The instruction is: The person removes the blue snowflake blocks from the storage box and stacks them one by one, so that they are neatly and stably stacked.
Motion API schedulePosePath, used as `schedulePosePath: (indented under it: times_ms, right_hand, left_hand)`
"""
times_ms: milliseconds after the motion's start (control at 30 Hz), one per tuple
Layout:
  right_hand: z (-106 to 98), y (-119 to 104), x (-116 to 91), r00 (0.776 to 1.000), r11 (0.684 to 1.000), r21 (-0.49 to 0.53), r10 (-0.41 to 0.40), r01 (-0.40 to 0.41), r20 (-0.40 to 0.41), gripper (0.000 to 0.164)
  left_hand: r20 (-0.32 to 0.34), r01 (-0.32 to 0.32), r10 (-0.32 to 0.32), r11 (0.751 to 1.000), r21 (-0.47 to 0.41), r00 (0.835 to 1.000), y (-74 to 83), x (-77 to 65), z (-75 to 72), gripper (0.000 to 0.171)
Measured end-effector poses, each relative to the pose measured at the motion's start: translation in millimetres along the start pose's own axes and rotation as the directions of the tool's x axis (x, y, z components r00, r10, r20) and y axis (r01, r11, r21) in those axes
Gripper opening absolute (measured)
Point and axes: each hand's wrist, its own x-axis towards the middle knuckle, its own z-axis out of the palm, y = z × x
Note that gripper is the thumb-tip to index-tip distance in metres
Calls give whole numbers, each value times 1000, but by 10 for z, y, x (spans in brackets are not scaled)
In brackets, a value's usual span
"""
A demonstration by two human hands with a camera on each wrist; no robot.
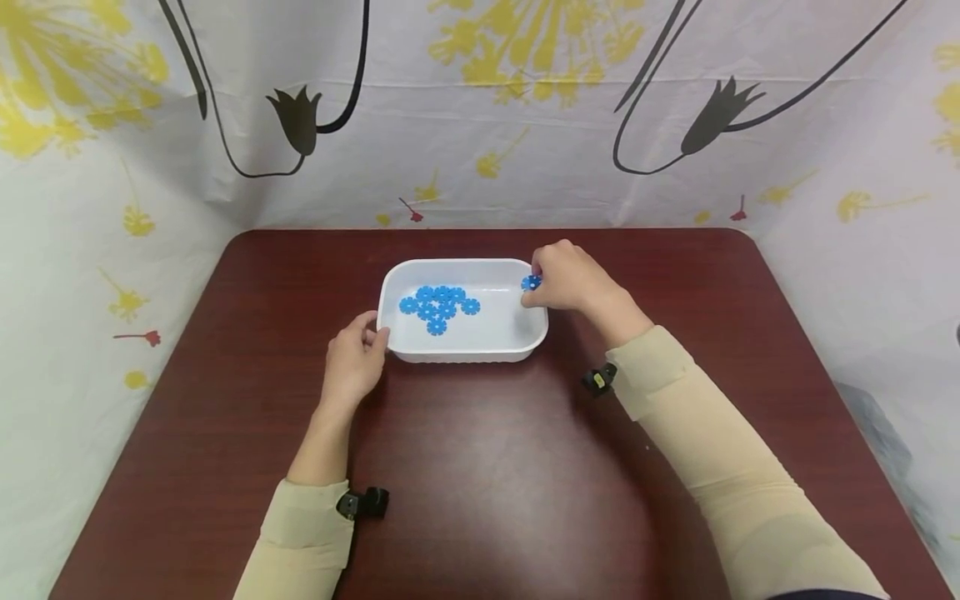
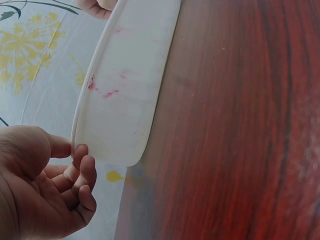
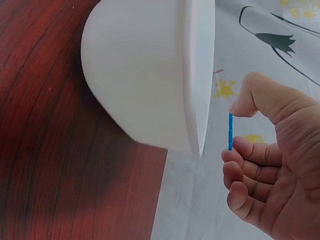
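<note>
A white plastic tray (image 1: 495, 329) with rounded corners stands toward the far edge of the table. On the left half of its floor lie several blue notched discs (image 1: 437, 310), flower-shaped, some overlapping. My left hand (image 1: 354, 360) grips the tray's left end, thumb and fingers on either side of the rim. Over the tray's right end, my right hand (image 1: 573, 279) pinches one blue notched disc (image 1: 527, 284) between thumb and index finger. The right wrist view catches this disc edge-on as a thin blue strip, apart from the rim; the other fingers curl below it.
The dark red-brown wooden table (image 1: 495, 467) has rounded far corners. Behind it hangs a pale patterned sheet (image 1: 525, 183) with yellow and grey flowers. In the left wrist view, red smudges mark the tray's outer wall (image 2: 120, 110).
</note>
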Motion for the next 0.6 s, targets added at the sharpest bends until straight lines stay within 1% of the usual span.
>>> schedulePosePath:
  times_ms: [233,400,600]
  right_hand:
    - [-47,112,-60,1000,1000,-4,14,-14,-8,29]
    - [-56,208,-99,1000,1000,-3,22,-22,-21,28]
    - [-58,319,-149,999,999,8,39,-39,-33,31]
  left_hand:
    - [11,16,-16,1000,0,1000,7,-5,-1,46]
    - [8,13,-13,1000,3,1000,-3,-7,3,46]
    - [8,8,-8,1000,0,1000,0,-12,13,46]
